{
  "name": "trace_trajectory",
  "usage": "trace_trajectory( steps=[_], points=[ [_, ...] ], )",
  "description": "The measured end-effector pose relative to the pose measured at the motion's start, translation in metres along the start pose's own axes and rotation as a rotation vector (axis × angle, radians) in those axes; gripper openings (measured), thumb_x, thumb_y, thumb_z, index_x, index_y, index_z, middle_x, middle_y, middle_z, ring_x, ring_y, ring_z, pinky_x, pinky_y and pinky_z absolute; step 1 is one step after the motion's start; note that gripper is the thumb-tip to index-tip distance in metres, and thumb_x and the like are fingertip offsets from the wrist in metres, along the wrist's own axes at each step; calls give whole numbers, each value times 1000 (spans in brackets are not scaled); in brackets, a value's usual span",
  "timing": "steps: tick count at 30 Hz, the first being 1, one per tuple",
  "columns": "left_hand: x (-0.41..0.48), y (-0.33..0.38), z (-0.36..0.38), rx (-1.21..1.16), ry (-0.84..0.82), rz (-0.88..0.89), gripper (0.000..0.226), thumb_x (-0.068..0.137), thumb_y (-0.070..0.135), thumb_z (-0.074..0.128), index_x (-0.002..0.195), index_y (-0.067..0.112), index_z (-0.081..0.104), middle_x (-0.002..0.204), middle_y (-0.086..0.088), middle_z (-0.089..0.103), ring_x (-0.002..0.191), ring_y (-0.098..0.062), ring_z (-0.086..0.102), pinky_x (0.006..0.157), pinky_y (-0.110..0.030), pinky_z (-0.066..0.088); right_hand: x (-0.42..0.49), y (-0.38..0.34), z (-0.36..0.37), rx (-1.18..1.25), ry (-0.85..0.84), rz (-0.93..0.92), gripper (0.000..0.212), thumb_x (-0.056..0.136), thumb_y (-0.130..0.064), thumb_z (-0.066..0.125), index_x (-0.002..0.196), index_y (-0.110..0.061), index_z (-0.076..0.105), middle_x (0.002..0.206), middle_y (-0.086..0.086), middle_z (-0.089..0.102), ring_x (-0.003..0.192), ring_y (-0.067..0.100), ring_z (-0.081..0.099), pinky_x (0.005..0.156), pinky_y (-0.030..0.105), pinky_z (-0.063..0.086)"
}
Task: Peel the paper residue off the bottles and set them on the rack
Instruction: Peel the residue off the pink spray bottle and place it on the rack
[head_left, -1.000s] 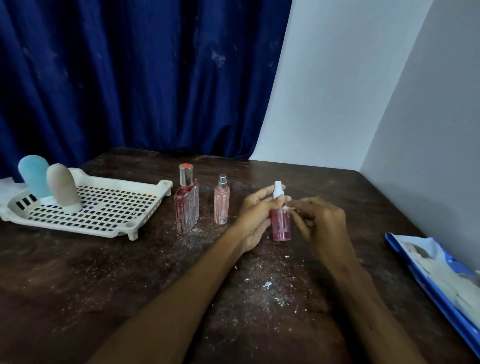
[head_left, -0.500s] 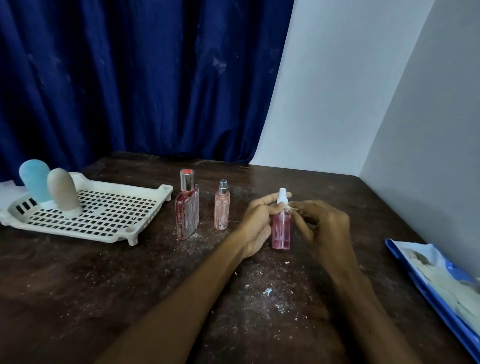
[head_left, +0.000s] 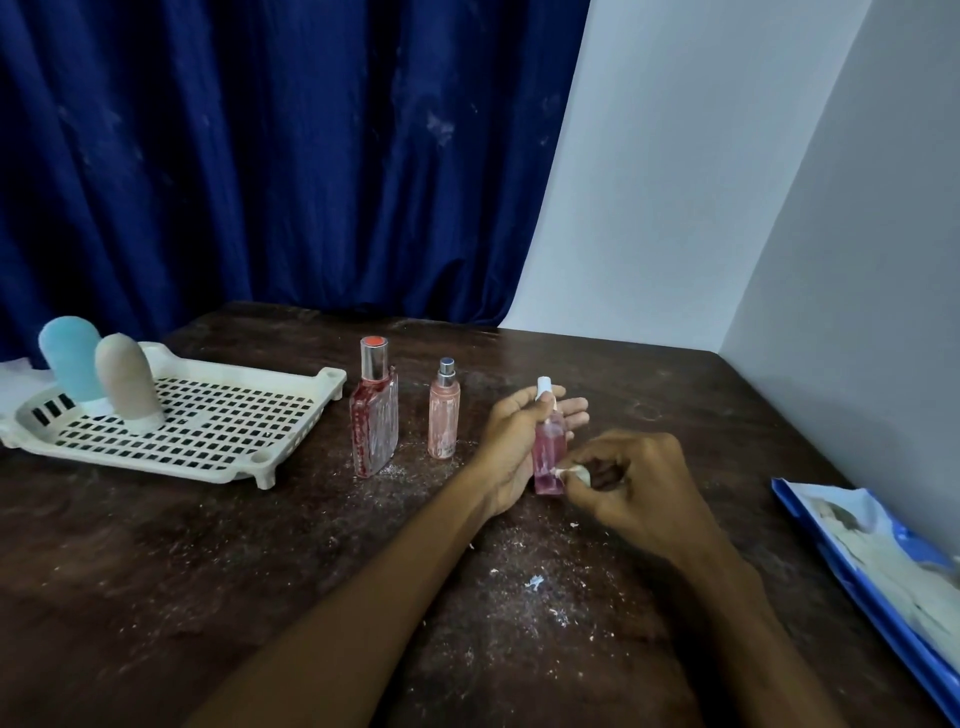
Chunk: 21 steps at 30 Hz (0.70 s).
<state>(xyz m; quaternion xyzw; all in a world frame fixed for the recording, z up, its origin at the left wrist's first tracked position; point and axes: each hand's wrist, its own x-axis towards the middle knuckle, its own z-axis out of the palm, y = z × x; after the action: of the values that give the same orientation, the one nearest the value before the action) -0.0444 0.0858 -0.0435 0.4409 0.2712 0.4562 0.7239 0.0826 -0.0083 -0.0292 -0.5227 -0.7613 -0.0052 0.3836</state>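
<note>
The left hand (head_left: 511, 447) is holding the small pink bottle (head_left: 549, 457) upright, about the middle of the desk (head_left: 156, 571) and a little toward its right edge. The thumb is pressing the neck just under the white cap and the fingers are lying along the back of the bottle. The right hand (head_left: 631, 488) is working low on the bottle, its fingertips pinching a strip of paper (head_left: 569, 472) that is hanging off the glass near the base. The bottle's foot is sitting at or just above the desktop; I cannot tell which.

Just left of the hands, a slim peach bottle (head_left: 444, 415) and a tall red bottle (head_left: 375, 415) are standing side by side, apart from each other, pale residue showing on their sides. The rack (head_left: 208, 431) is lying by the left edge, the red bottle near its right corner. A blue bottle (head_left: 70, 358) and a beige bottle (head_left: 127, 384) are standing cap-down at its far left end, close together.

White crumbs (head_left: 534, 583) are dusting the dark top in front of the hands and around the two standing bottles. A blue bag (head_left: 883, 571) is lying along the right edge. A dark blue curtain (head_left: 260, 156) is hanging behind the far edge.
</note>
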Motion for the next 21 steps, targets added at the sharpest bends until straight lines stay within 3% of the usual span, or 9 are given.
trace_trajectory(
  steps=[4, 8, 13, 17, 21],
  points=[
    [-3, 3, 1, -41, -48, -43, 27, 106, 11, 37, 123, -1, 54, 115, -19, 70, 99, -26, 70, 92, -41, 55, 4, -1, 3, -73, 111, -36, 18, 80, -7, 78, 97, -14, 77, 89, -3, 73, 74, 0, 64, 70, 7, 50],
    [-6, 1, 4, -28, -72, -46, 30, 106, 10, 36, 124, -2, 56, 115, -21, 67, 88, -20, 65, 87, -33, 52, 7, 3, 5, -139, 215, -63, 22, 81, -4, 78, 102, -11, 75, 98, 2, 74, 87, 8, 67, 80, 18, 55],
    [-5, 2, 3, -70, -27, -25, 27, 107, 12, 34, 122, -2, 53, 110, -18, 71, 88, -22, 70, 71, -31, 58, 1, -5, 3, -34, 93, -36, 18, 77, -6, 78, 93, -15, 79, 85, -5, 73, 71, 2, 65, 65, 15, 53],
    [-2, 1, -1, -73, 41, 18, 25, 106, 10, 37, 121, 1, 54, 105, -14, 71, 90, -20, 69, 79, -32, 54, -1, -3, 4, 5, -11, 17, 11, 67, -13, 79, 76, -20, 76, 70, -9, 68, 61, 8, 62, 57, 27, 51],
    [1, 0, -3, -85, 42, 20, 22, 106, 11, 39, 116, 4, 57, 104, -13, 72, 91, -21, 69, 85, -37, 55, 0, 4, 5, -38, 47, 57, 9, 76, -12, 78, 83, -18, 75, 77, -10, 69, 66, 5, 64, 62, 26, 53]
  ],
)
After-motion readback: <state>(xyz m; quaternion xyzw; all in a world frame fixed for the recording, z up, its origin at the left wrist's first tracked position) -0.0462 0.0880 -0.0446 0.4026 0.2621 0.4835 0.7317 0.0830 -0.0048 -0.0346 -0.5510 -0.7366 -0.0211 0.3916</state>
